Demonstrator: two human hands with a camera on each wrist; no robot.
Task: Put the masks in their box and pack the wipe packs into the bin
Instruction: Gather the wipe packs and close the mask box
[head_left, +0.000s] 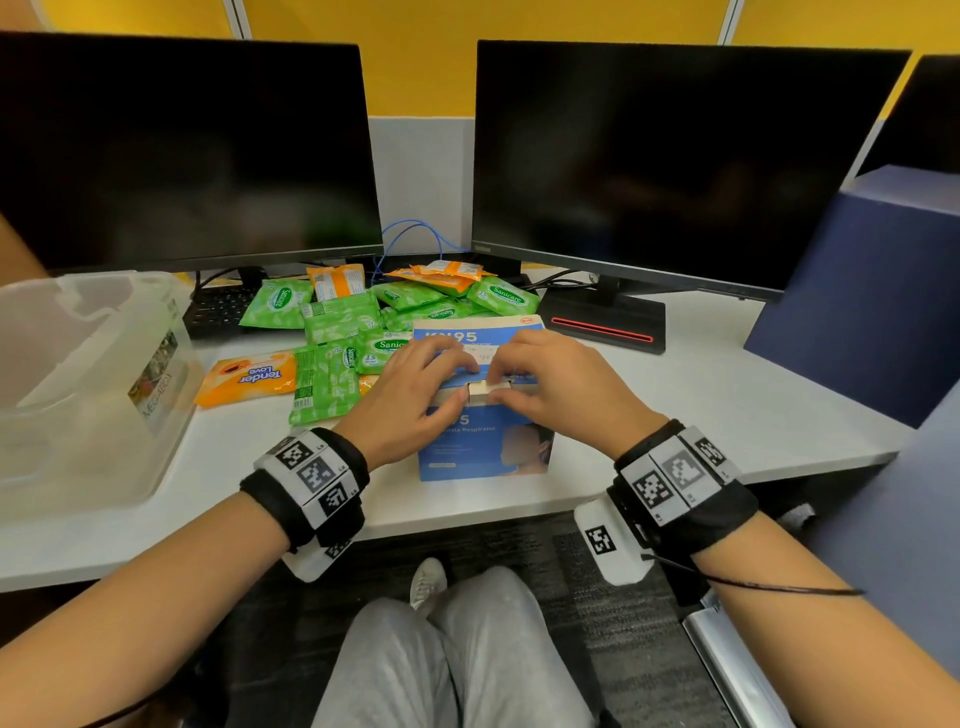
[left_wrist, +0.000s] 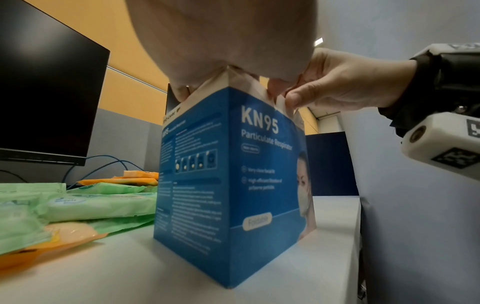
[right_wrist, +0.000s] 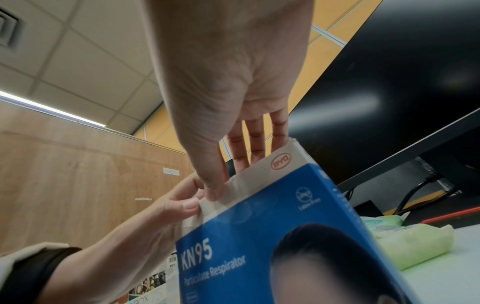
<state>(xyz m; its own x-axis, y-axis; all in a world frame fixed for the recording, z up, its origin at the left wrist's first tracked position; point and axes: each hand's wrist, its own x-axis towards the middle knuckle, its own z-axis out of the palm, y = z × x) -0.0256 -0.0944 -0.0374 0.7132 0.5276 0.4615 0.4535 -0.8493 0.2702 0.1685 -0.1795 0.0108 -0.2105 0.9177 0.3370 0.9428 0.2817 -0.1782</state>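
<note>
Head view, box: I see the box (head_left: 485, 441) standing at frame centre near the desk (head_left: 727, 395) front edge, lid flap folded over its top.
Head view, hands: my left hand (head_left: 415, 395) and right hand (head_left: 561, 387) meet on the top front edge, each pinching the lid by its tuck flap (head_left: 480, 391).
Head view, rest of job: wipe packs (head_left: 337, 317) lie heaped behind and left of the box; the bin (head_left: 78, 384) sits at far left with no pack visible in it.
Left wrist view: box (left_wrist: 233, 185) upright; right hand (left_wrist: 337, 86) grips the upper right corner of the flap, thumb in front.
Right wrist view: right-hand fingers (right_wrist: 255, 142) lie over the lid, thumb pressing the white flap; left hand (right_wrist: 179, 201) pinches the same flap from lower left.
Masks: I cannot see any; I judge they are inside.
Step advice: I would keep both thumbs low on the flap, steer its edge inside the front wall, then press evenly so the card does not buckle.
Risk: uneven pushing could tip the box towards me.
</note>
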